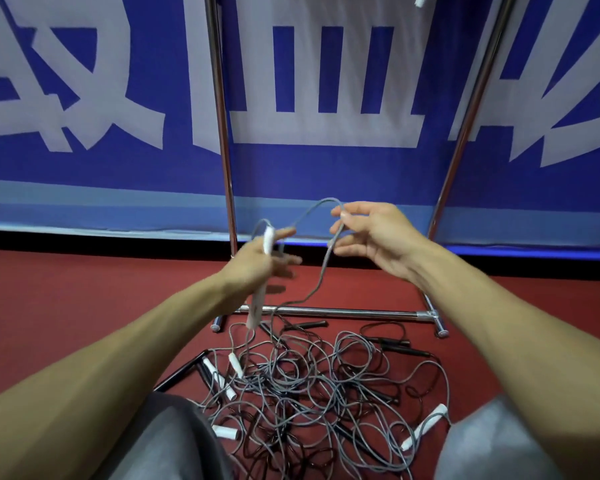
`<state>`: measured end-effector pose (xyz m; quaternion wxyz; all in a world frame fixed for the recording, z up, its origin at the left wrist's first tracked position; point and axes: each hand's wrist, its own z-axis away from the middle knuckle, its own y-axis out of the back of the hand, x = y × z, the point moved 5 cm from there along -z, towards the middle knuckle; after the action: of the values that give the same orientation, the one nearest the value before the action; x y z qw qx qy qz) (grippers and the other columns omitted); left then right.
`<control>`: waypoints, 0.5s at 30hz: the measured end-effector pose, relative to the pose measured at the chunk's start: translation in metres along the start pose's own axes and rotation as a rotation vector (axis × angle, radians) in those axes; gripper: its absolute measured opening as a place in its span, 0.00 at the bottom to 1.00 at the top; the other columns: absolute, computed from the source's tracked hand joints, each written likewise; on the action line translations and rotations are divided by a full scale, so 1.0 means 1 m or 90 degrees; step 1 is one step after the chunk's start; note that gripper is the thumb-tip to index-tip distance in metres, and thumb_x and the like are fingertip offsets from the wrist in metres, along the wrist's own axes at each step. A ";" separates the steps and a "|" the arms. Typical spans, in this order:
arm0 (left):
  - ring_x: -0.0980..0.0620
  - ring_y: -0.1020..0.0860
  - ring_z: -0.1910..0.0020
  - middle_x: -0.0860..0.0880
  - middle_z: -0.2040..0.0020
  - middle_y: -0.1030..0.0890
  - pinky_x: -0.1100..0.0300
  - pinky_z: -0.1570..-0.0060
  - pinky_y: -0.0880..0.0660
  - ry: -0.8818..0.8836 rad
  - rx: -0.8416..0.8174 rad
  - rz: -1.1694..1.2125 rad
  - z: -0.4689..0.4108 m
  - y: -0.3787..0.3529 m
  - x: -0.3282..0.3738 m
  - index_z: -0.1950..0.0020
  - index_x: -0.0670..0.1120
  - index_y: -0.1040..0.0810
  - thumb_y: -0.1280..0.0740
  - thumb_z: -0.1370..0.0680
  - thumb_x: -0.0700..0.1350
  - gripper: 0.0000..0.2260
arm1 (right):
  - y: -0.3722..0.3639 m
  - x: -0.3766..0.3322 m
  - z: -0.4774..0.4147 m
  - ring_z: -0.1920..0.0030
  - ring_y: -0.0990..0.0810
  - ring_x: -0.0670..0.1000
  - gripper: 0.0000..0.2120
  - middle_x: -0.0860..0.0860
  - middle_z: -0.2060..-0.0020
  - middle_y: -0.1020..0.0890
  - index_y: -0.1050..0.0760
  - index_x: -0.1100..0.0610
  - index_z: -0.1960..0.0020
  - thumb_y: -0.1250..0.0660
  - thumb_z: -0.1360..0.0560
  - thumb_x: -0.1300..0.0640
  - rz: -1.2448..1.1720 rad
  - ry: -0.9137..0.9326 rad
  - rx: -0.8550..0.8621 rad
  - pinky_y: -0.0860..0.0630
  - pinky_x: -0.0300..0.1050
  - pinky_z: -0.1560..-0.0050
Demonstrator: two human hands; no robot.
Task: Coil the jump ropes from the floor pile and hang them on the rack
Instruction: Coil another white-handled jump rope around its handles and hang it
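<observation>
grey rope (323, 268): left hand (257, 268) grips its white handle (257, 303), right hand (374, 237) pinches it. coiling step, i think; nxt pull more from pile (309, 393) at 6 o'clock.

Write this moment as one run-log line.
step: coiling | left hand: grips white handle | right hand: pinches grey rope | floor pile: tangled, before rack base

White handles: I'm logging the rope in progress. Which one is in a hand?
The white handle gripped by the left hand, held above the pile; the others lie on the floor, bar one at the frame's top edge.
</observation>
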<state>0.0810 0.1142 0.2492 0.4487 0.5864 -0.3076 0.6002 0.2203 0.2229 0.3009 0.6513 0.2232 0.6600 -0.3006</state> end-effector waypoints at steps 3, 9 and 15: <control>0.51 0.19 0.45 0.45 0.40 0.19 0.66 0.49 0.24 0.028 -0.205 -0.204 0.008 -0.018 -0.016 0.31 0.55 0.28 0.39 0.20 0.32 0.24 | 0.011 -0.010 0.003 0.74 0.20 0.48 0.07 0.54 0.66 0.21 0.27 0.61 0.53 0.42 0.19 0.66 -0.085 0.028 0.049 0.23 0.38 0.73; 0.53 0.23 0.47 0.48 0.47 0.19 0.63 0.48 0.27 0.025 -0.306 -0.251 0.015 -0.040 -0.023 0.42 0.48 0.21 0.37 0.19 0.41 0.08 | 0.031 -0.015 0.002 0.73 0.18 0.49 0.07 0.56 0.64 0.20 0.29 0.62 0.54 0.42 0.19 0.65 -0.290 0.054 0.157 0.22 0.37 0.73; 0.53 0.21 0.61 0.50 0.62 0.18 0.53 0.51 0.22 0.037 -0.405 -0.353 0.023 -0.056 -0.027 0.58 0.45 0.21 0.34 0.21 0.38 0.06 | 0.050 -0.002 -0.002 0.65 0.16 0.59 0.04 0.62 0.60 0.21 0.32 0.66 0.54 0.42 0.20 0.70 -0.283 0.009 0.274 0.18 0.45 0.66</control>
<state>0.1386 0.1117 0.2171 0.7603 0.4621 -0.2954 0.3481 0.2531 0.2609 0.2975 0.5027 0.2081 0.6181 -0.5674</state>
